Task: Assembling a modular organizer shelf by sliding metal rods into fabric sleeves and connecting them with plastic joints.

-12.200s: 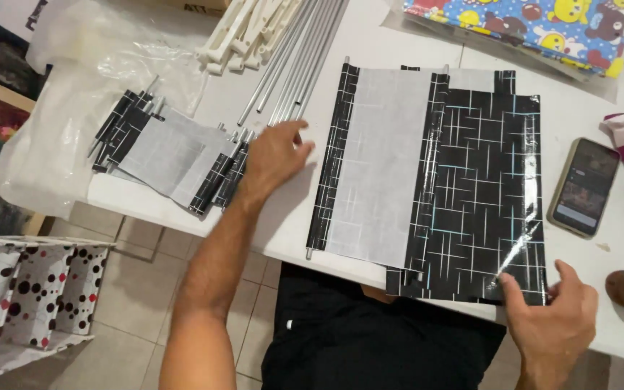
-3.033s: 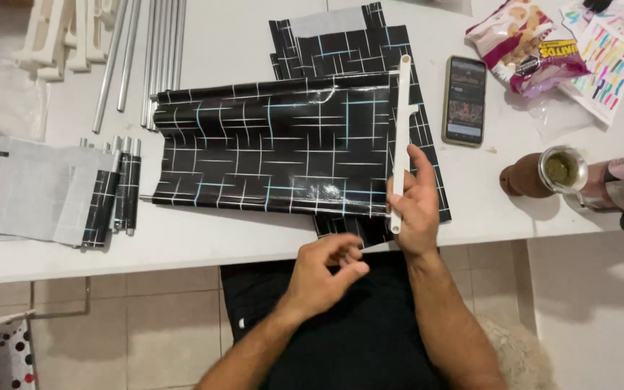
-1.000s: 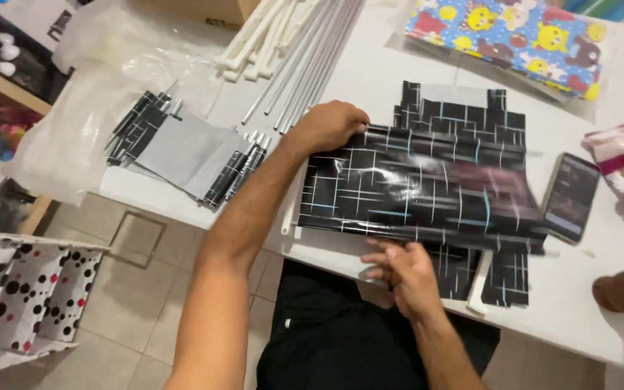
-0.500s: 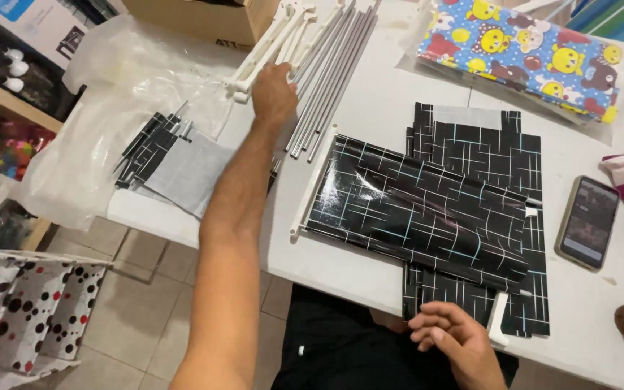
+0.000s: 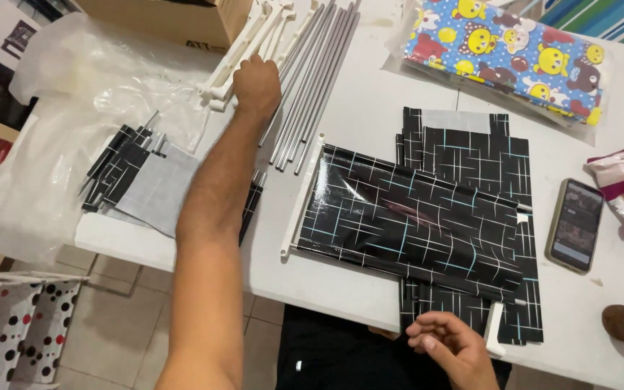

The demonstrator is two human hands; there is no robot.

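While your left hand (image 5: 256, 85) reaches to the far left part of the table (image 5: 370, 108), its fingers are curled over the white plastic connector pieces (image 5: 236, 58) that lie just beside the bundle of grey metal rods (image 5: 312, 79); whether it truly grips one, you cannot tell from here. Your right hand (image 5: 453, 347) hangs at the near edge of the table, fingers loosely bent and holding nothing, its fingertips just beside the lower edge of the black grid-patterned fabric panel (image 5: 417, 220). That glossy panel lies flat in the middle of the table, with a white rod (image 5: 301, 198) running along its left edge, and it partly covers a second black panel (image 5: 471, 155) of the same pattern. Near the left edge sits a stack of folded black and grey panels (image 5: 146, 180) beside a clear plastic bag (image 5: 74, 130). A phone (image 5: 575, 225) rests towards the right edge, and a colourful cartoon-print package (image 5: 507, 50) lies at the far right corner.
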